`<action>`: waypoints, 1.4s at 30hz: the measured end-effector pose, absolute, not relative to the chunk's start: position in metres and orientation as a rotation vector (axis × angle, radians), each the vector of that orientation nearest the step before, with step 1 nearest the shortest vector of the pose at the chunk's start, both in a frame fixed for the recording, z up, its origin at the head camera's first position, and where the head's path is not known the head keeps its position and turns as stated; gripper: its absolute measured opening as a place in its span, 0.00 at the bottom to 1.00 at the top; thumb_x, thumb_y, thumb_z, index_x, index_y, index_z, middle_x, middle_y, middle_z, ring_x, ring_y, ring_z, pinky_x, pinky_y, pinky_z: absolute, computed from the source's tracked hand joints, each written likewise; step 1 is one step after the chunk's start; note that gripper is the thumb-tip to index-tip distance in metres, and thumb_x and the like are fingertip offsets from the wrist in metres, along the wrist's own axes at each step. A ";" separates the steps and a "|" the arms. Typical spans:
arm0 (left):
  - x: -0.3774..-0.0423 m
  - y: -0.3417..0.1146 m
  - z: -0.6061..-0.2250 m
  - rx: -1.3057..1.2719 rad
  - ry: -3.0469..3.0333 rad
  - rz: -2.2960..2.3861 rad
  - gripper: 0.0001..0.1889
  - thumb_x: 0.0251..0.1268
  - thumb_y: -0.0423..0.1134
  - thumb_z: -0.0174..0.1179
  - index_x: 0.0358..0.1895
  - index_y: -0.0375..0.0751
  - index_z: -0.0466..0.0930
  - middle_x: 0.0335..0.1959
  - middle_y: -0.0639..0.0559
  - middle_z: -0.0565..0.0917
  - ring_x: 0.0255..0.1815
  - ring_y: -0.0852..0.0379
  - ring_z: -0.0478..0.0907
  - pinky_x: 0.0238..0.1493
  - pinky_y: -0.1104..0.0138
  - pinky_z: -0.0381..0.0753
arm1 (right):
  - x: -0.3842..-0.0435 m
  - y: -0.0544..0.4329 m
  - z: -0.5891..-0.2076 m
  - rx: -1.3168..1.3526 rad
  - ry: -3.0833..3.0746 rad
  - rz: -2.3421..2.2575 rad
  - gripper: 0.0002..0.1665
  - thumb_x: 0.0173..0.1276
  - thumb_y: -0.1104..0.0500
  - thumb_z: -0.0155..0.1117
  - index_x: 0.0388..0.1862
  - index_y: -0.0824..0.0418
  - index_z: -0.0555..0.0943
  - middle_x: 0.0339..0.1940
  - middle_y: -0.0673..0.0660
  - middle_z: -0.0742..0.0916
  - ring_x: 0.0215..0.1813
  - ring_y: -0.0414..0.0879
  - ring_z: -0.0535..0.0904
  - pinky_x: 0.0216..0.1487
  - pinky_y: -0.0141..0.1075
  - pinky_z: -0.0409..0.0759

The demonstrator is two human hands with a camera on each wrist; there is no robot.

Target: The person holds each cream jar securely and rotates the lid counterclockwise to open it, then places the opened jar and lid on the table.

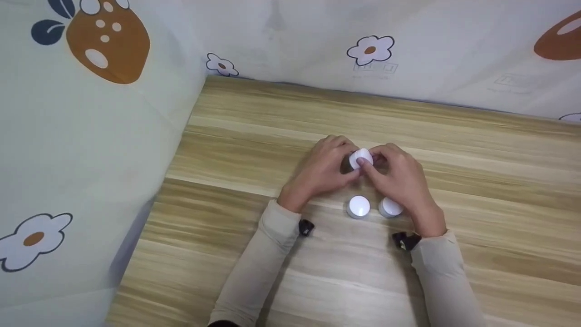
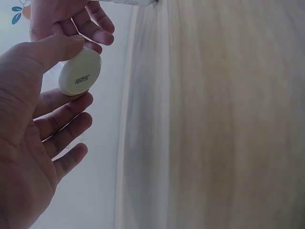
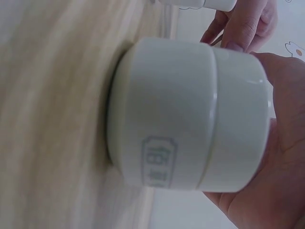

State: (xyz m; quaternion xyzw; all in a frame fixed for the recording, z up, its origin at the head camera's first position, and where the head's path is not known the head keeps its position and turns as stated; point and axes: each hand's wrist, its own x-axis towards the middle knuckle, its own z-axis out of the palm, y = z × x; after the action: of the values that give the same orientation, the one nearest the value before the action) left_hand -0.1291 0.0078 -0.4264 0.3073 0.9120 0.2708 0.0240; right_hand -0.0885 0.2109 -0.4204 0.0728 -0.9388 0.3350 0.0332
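Note:
In the head view, both hands meet at a small white jar (image 1: 361, 159) above the wooden table. My left hand (image 1: 324, 165) pinches it between thumb and fingers. From the other side my right hand (image 1: 399, 172) grips it, thumb against the white surface. Small dark print shows on the round end of the held jar (image 2: 81, 74) in the left wrist view, where the right hand's fingers reach in from above. Two more white jars stand nearer the person: one jar (image 1: 359, 206) below the held one, another jar (image 1: 391, 207) partly under the right hand. Green lettering marks the closest jar (image 3: 176, 114) in the right wrist view.
The wood-grain table (image 1: 254, 118) ends against a pale back curtain (image 1: 290, 41) printed with flowers and fruit. A similar curtain (image 1: 91, 150) hangs along the left edge. Black devices sit at the left wrist (image 1: 306, 227) and right wrist (image 1: 406, 240).

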 end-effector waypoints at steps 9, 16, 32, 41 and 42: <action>-0.129 0.007 -0.424 0.961 2.799 0.855 0.22 0.68 0.52 0.68 0.61 0.47 0.86 0.59 0.54 0.85 0.65 0.53 0.78 0.73 0.61 0.74 | -0.087 0.211 -0.417 0.205 -2.878 0.988 0.24 0.73 0.42 0.70 0.50 0.62 0.88 0.47 0.60 0.90 0.49 0.57 0.87 0.52 0.56 0.82; -0.127 0.008 -0.425 0.980 2.799 0.857 0.23 0.68 0.54 0.69 0.60 0.47 0.86 0.58 0.54 0.85 0.64 0.53 0.78 0.73 0.61 0.74 | -0.086 0.210 -0.416 0.059 -2.907 0.929 0.31 0.71 0.32 0.66 0.48 0.59 0.88 0.46 0.59 0.91 0.47 0.57 0.87 0.48 0.55 0.81; -0.128 0.009 -0.428 0.955 2.798 0.860 0.23 0.70 0.55 0.67 0.60 0.48 0.86 0.58 0.53 0.85 0.64 0.53 0.78 0.71 0.60 0.75 | -0.088 0.212 -0.415 0.059 -2.890 0.992 0.28 0.72 0.33 0.67 0.38 0.58 0.90 0.37 0.57 0.93 0.41 0.54 0.89 0.44 0.50 0.80; -0.130 0.010 -0.429 0.939 2.802 0.871 0.22 0.68 0.54 0.69 0.60 0.48 0.87 0.58 0.54 0.85 0.64 0.54 0.78 0.71 0.62 0.76 | -0.089 0.213 -0.419 0.093 -2.884 1.008 0.28 0.72 0.34 0.67 0.41 0.59 0.90 0.41 0.58 0.92 0.44 0.54 0.89 0.47 0.52 0.81; -0.130 0.010 -0.430 0.938 2.801 0.869 0.22 0.68 0.54 0.69 0.60 0.48 0.86 0.58 0.54 0.85 0.65 0.54 0.78 0.71 0.62 0.76 | -0.089 0.213 -0.419 0.095 -2.883 1.008 0.28 0.72 0.35 0.67 0.41 0.59 0.90 0.41 0.58 0.92 0.45 0.55 0.89 0.48 0.53 0.81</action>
State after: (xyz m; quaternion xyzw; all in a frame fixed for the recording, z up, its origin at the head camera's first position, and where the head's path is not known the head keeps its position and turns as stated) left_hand -0.1300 0.0102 -0.4295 0.3044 0.9093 0.2820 0.0311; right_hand -0.0894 0.2134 -0.4193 0.0310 -0.9427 0.3295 0.0427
